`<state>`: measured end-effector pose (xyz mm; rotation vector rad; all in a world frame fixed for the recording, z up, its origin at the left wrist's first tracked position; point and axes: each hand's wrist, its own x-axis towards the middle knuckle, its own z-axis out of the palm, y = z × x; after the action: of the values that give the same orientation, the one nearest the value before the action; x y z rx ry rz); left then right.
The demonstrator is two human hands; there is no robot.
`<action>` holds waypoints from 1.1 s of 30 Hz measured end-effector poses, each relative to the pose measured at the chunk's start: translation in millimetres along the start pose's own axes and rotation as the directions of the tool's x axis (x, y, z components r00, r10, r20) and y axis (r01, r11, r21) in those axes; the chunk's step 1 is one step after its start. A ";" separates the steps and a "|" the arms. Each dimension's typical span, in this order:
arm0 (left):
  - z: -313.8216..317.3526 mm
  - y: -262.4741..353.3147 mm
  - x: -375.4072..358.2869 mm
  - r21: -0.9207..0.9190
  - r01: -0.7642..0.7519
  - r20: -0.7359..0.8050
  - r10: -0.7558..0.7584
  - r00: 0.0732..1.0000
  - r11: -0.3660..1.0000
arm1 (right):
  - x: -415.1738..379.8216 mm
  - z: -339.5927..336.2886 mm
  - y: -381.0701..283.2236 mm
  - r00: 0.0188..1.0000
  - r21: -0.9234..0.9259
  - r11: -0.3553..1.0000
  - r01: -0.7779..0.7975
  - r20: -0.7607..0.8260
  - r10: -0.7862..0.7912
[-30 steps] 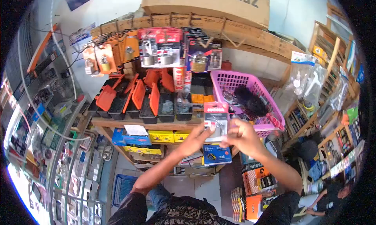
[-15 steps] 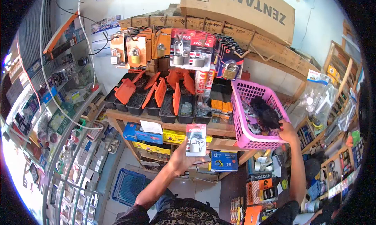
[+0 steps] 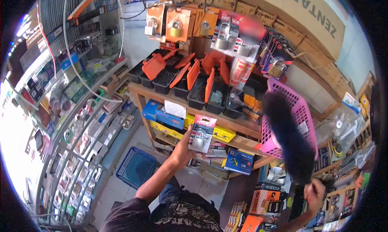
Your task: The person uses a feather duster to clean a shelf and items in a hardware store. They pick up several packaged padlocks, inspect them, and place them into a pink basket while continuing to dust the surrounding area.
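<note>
My left hand (image 3: 184, 151) is closed on a carded padlock (image 3: 201, 136), held upright with its red top and silver lock facing me. At the lower right, my right hand (image 3: 314, 195) is closed round the lower end of a dark fluffy duster (image 3: 289, 139), which is smeared by motion. The duster stands in front of the pink basket (image 3: 311, 131) and hides much of its inside. Above the bench, several carded padlocks (image 3: 174, 29) hang from hooks. Black bins (image 3: 163, 86) with orange lids stand under them.
A wooden bench (image 3: 139, 95) carries the bins. Blue and yellow boxes (image 3: 169, 121) lie on the shelf below, with a blue 3M box (image 3: 239, 161) to their right. A blue crate (image 3: 136, 167) sits on the floor. Glass shelving (image 3: 72, 151) runs along the left.
My right hand has lifted the duster out of the pink basket and moved lower right. The padlock card stays in my left hand, now slightly tilted. The view has shifted.
</note>
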<state>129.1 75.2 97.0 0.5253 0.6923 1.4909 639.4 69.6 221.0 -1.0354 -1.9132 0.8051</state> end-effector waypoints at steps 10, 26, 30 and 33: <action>10.0 -36.7 -34.9 0.183 0.067 0.295 -0.120 0.948 0.981 | 52.8 145.5 -11.5 0.923 -0.154 0.982 -0.112 0.349 0.160; -1.4 29.4 -42.0 0.042 -0.087 -0.148 0.093 0.985 0.995 | 86.6 190.2 42.3 0.960 -0.013 0.978 0.208 0.194 -0.202; 4.4 37.8 -41.9 0.012 -0.173 -0.154 0.173 0.973 0.985 | 90.9 199.2 41.9 0.963 0.022 0.973 0.228 0.146 -0.229; -11.6 44.6 -43.9 0.079 -0.100 0.063 0.096 0.993 0.992 | 93.8 196.2 52.0 0.953 0.005 0.970 0.243 0.182 -0.240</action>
<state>91.3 31.8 124.2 0.6722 0.6920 1.5369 456.3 145.3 117.3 -0.7378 -2.1548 0.7636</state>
